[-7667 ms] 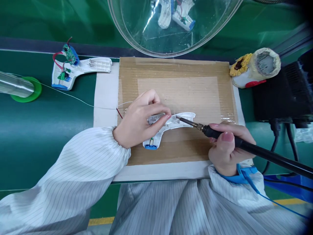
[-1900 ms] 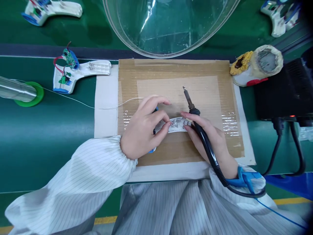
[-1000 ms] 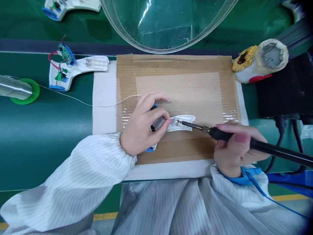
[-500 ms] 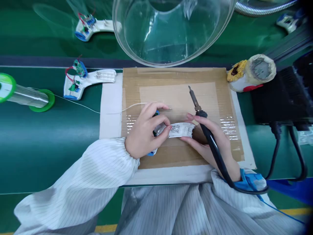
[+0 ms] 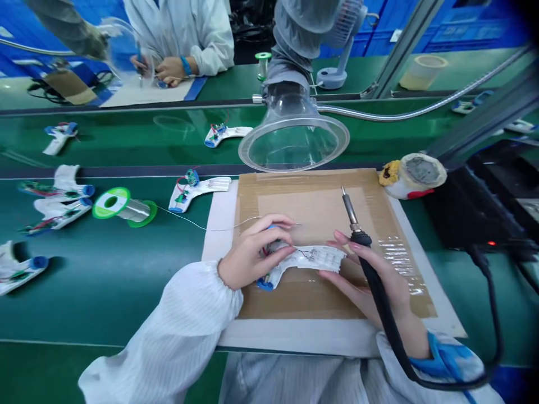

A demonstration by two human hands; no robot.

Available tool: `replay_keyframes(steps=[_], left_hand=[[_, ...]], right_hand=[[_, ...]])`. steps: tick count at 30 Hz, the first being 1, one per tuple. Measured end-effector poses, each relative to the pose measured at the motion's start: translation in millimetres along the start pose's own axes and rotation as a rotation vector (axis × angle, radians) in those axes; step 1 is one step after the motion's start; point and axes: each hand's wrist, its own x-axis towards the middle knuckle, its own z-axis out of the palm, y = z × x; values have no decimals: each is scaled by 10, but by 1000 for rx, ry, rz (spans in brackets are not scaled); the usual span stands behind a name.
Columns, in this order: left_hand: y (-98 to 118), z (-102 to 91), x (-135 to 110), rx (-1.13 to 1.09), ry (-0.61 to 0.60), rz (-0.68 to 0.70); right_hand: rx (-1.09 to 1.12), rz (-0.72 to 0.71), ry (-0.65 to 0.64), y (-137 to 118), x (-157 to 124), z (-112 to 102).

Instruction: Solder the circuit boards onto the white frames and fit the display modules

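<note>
My left hand [image 5: 256, 252] pinches a thin dark wire [image 5: 302, 252] between thumb and finger, above a white curved plastic housing [image 5: 326, 257]. Solder wire [image 5: 227, 229] also runs into this hand, and its tip pokes out past the index finger. The housing's blue-rimmed end, with a circuit board and red wires, is partly hidden behind my left fingers. In my right hand [image 5: 383, 286] lies a soldering iron [image 5: 350, 210], tip pointing up and away from the housing. Thumb and fingers of that same hand touch the housing's right end.
Cardboard [image 5: 311, 196] lies under the work. A solder spool [image 5: 135, 210] and several similar housings [image 5: 202, 191] are at the left. A clear fume hood [image 5: 295, 143] hangs behind. At the right stand a round container [image 5: 421, 171] and a black box [image 5: 458, 202]. A co-worker's hands [image 5: 170, 70] are opposite.
The view has tilted up, bringing the far bench and co-worker into sight. Both hands keep their hold, and more of the housing shows between them.
</note>
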Motion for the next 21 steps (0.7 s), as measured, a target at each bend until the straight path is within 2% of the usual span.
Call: replay_keyframes(steps=[5,9,12,16,18,19,21], left_hand=[[307,-172,68,88,27,97],[557,-305,138,160,53,153],[634,-319,186,174,45,155],[642,-360,156,137,2,117],[575,-550,75,182,-38,51],[508,-714,33,238,-54,8],[301,-1170,-8,416,-46,-77]], right_hand=[[52,-22,33,-78,105,-185],[255,-28,87,-136,144,-291],[365,-14,99,-147,153,-294],[321,-81,68,-119,182,-273],[289,-117,59,-85,179,-283],[271,-119,69,-63,168,-290],[213,-86,104,-5,127,-289]])
